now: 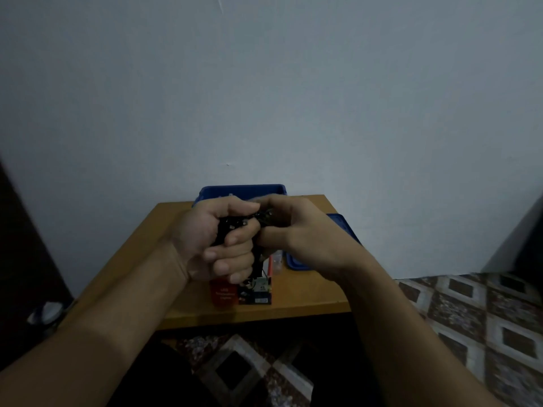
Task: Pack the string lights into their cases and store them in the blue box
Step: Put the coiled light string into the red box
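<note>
String lights [232,226]: dark bundle, held in the air over the middle of the table [311,301], above the case and nearer than the blue box. Not yet in any case.

Left hand [217,239]: fingers curled tight round the body of the bundle, thumb over the top. Right hand [296,230]: fingertips pinching the bundle's upper right end, touching the left hand. Exact strand pinched: not discernible, view dim and blurred.

Case [244,295]: red and dark carton, standing at the near edge of the table, just below the hands. Top apparently open, with a thin wire and a pale card showing.

Blue box [244,190]: far edge of the table, against the wall, largely hidden behind the hands; contents not visible. Flat blue piece [298,265], probably the lid, to the right under the right wrist.

Judged step: gathering the strand into a compact coil before insertion.

Recommended: wind loops to even length, tuck in the loose end, and compress narrower than the case mouth. Steady the carton with one hand against tipping. Avoid forcing; risk of crushed bulbs or a torn flap.
</note>
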`<state>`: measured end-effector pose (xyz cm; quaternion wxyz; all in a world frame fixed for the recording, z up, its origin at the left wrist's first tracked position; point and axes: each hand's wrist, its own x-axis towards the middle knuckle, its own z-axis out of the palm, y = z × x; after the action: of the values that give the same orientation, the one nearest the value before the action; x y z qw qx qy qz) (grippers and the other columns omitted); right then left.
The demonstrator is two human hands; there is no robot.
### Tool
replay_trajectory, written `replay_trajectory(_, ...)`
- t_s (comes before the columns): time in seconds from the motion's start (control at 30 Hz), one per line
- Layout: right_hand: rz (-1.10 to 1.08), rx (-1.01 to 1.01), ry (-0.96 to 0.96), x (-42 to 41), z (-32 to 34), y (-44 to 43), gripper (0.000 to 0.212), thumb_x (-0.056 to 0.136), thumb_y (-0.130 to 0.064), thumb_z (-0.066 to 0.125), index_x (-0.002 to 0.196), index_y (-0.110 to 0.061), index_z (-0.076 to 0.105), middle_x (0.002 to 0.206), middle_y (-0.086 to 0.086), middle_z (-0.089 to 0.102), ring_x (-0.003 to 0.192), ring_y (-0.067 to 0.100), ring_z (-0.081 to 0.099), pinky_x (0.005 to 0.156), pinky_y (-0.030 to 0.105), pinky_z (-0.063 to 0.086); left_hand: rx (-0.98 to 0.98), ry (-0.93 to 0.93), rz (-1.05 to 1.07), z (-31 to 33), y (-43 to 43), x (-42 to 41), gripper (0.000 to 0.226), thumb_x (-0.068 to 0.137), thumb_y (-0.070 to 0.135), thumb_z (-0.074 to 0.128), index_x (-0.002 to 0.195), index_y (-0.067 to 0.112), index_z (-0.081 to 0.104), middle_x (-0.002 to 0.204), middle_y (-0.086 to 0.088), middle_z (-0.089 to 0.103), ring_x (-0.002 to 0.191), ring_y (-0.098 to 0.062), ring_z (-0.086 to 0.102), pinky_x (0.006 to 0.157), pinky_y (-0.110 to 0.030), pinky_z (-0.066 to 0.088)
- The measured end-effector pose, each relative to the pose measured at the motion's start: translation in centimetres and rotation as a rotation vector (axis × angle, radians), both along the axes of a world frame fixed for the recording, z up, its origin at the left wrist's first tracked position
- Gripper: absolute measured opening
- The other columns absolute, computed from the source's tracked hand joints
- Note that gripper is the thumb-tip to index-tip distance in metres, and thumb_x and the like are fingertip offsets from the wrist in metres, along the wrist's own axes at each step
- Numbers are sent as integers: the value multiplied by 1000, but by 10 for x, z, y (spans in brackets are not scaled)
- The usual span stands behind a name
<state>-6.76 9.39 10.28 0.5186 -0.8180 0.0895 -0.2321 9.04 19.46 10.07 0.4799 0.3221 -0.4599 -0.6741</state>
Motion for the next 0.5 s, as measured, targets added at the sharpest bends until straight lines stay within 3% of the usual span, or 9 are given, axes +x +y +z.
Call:
replay_trajectory(0.07,9,7,-7,0,0,2,57,91,0,65,143,-19,51,107,25,67,98,45,66,87,62,54,9,57,-41,0,1,1,46,95,27,50,55,8,58,37,-3,53,36,-18,56,54,-30,53)
replay_trajectory(0.13,53,-44,-16,-1,2,4,49,91,1,64,136,-19,58,107,22,68,99,45,66,86,63,54,9,72,-54,-1,2,2,46,96,26,49,56,6,58,39,-5,54,38,-20,58,55,-31,53)
replay_trajectory(0.23,45,-104,5,-5,3,5,37,91,1,67,123,-17,64,101,5,71,86,22,69,80,46,60,1,45,-71,-4,5,-1,44,95,25,50,57,5,58,39,-5,54,39,-20,58,56,-32,53)
replay_trajectory(0.37,29,-84,-19,-11,-1,8,32,91,-2,70,119,-15,66,102,-6,70,79,4,65,74,26,53,-3,15,-66,-5,8,-5,43,94,26,51,57,6,59,39,-4,54,39,-19,58,56,-32,50)
replay_trajectory(0.5,19,-47,-56,-15,-5,8,25,89,0,71,110,-13,68,97,3,72,76,13,67,75,37,59,12,0,-70,-5,7,-7,42,94,26,53,60,3,63,38,-2,54,40,-18,60,57,-31,52)
